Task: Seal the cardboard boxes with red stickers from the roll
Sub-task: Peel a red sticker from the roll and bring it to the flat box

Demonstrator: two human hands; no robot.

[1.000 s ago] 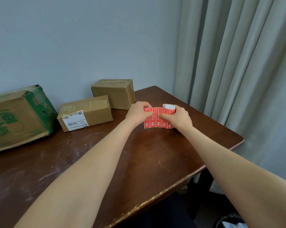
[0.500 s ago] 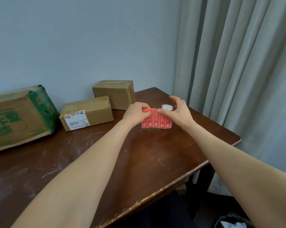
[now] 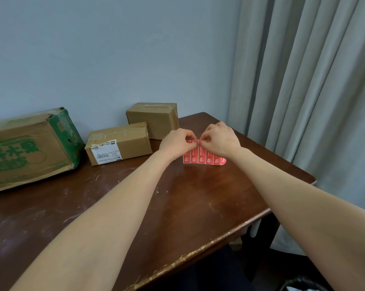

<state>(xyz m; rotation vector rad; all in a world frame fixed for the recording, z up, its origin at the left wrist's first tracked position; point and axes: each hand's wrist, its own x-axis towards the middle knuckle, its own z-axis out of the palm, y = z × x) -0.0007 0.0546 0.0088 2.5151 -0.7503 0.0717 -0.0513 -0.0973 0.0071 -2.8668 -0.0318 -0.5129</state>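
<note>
Head view shows that you have lifted the sticker strip (image 3: 204, 158) by its top edge: a second ago it lay flatter between your hands with the white core of the roll showing at its right end, and now both hands have climbed to the strip's upper edge and that core is hidden (behind your right hand, most likely). Your left hand (image 3: 176, 143) is closed in a pinch on the top-left part of the strip, and your right hand (image 3: 220, 140) is closed in a pinch just beside it, thumb and forefinger meeting at the top edge, so the red stickers hang down toward the table (image 3: 177, 206) with the lower right corner curling. From this I judge you are starting to peel one sticker off the backing, and no box is sealed yet. The small box (image 3: 154, 119) sits at about ten o'clock from your hands against the wall, near them; the labelled box (image 3: 122, 141) lies at nine o'clock, touching or almost touching the small one; the green-printed box (image 3: 30, 148) is farther out at nine o'clock, well apart. Whether a sticker corner has actually come free I cannot tell.
</note>
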